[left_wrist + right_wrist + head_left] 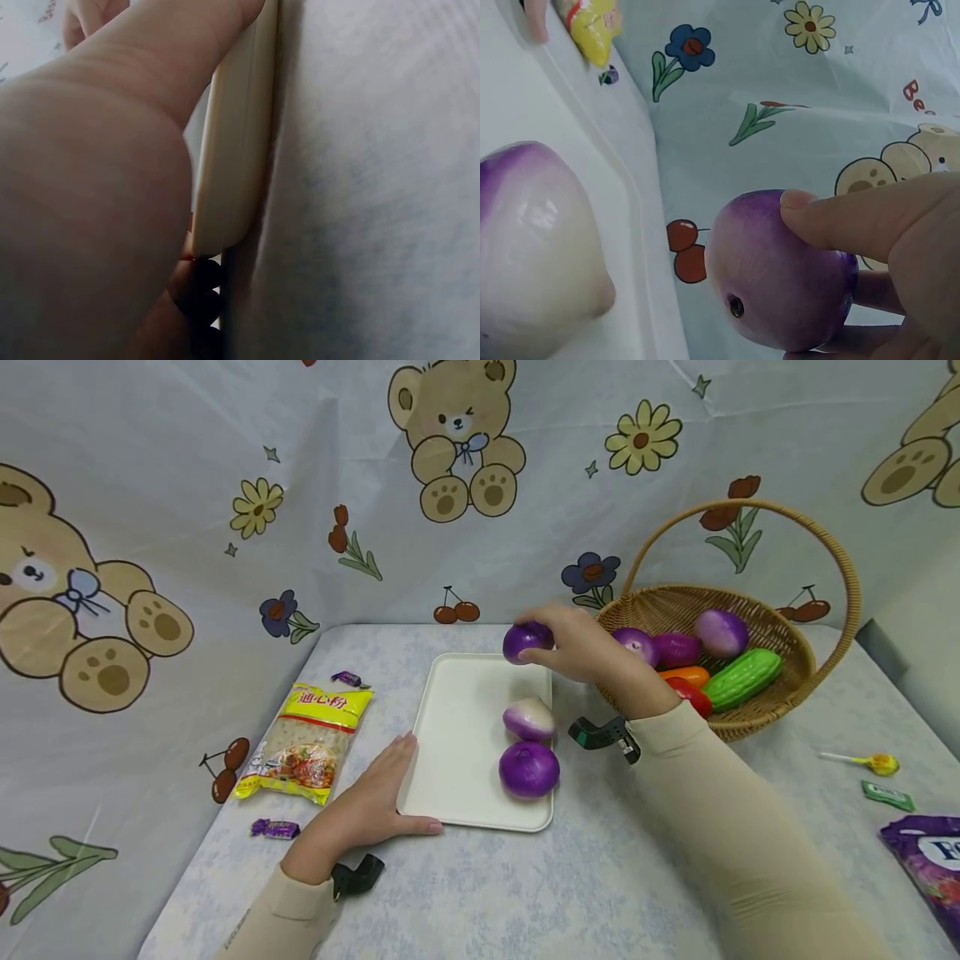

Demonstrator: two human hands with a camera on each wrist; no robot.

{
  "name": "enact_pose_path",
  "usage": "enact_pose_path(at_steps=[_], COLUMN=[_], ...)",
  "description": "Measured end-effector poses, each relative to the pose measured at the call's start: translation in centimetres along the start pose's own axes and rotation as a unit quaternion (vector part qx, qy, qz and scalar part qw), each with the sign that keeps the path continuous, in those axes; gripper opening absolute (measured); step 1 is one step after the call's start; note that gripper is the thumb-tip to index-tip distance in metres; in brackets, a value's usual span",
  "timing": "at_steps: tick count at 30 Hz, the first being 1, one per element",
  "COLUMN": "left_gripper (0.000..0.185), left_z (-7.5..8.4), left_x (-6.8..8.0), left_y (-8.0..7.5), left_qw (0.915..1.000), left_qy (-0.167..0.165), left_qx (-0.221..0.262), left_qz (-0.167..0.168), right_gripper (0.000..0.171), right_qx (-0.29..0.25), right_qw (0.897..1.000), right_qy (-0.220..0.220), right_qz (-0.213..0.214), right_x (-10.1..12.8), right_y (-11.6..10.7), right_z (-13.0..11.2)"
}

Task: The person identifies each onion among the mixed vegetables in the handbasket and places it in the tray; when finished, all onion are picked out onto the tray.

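Note:
My right hand (558,639) grips a purple onion (525,639) just above the far right corner of the white tray (457,735). In the right wrist view the thumb lies over this onion (780,281). Two more onions lie on the tray's right side: a pale purple-and-white one (528,718) and a deep purple one (528,768); the pale one (536,247) fills the lower left of the right wrist view. My left hand (375,806) rests flat against the tray's near left corner, its thumb along the tray's rim (236,157).
A wicker basket (780,693) at the right holds more purple onions, a green gourd and red and orange vegetables. A yellow noodle packet (311,743) and wrapped candies lie left of the tray. A lollipop (873,762) and a purple bag (930,860) lie at the right.

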State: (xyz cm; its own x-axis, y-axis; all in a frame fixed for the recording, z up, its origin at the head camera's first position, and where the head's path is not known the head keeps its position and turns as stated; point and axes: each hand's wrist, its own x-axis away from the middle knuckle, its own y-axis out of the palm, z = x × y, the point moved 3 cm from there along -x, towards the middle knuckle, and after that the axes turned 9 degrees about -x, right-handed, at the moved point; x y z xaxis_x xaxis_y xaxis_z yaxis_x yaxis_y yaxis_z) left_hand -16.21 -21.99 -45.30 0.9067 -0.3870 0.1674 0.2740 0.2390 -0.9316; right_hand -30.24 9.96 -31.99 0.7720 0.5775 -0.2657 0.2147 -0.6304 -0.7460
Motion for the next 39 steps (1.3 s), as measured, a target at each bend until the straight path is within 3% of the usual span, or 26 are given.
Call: enact_pose_path(at_steps=[6, 14, 18, 28, 39], left_gripper=[0.144, 0.144, 0.144, 0.144, 0.144], left_z=[0.0, -0.1, 0.0, 0.0, -0.1], left_x=[-0.1, -0.1, -0.1, 0.0, 0.1], left_y=[0.0, 0.0, -0.1, -0.1, -0.1], left_qw=[1.0000, 1.0000, 1.0000, 1.0000, 0.9999], left_qy=[0.004, 0.002, 0.002, 0.006, 0.012], left_qx=[0.001, -0.003, 0.000, 0.002, 0.004], left_qz=[0.001, 0.002, 0.000, 0.003, 0.011], right_gripper=[0.049, 0.052, 0.052, 0.050, 0.040], right_qx=[-0.019, -0.046, -0.058, -0.052, -0.060], right_qw=[0.999, 0.992, 0.989, 0.985, 0.990], right_qy=[0.022, 0.113, 0.135, 0.160, 0.116], right_qz=[0.015, 0.026, 0.033, 0.049, 0.043], right_x=[-0.4, -1.2, -1.0, -0.1, 0.8], right_y=[1.3, 4.4, 5.7, 6.4, 5.5], right_z=[0.4, 1.4, 2.6, 4.0, 2.3])
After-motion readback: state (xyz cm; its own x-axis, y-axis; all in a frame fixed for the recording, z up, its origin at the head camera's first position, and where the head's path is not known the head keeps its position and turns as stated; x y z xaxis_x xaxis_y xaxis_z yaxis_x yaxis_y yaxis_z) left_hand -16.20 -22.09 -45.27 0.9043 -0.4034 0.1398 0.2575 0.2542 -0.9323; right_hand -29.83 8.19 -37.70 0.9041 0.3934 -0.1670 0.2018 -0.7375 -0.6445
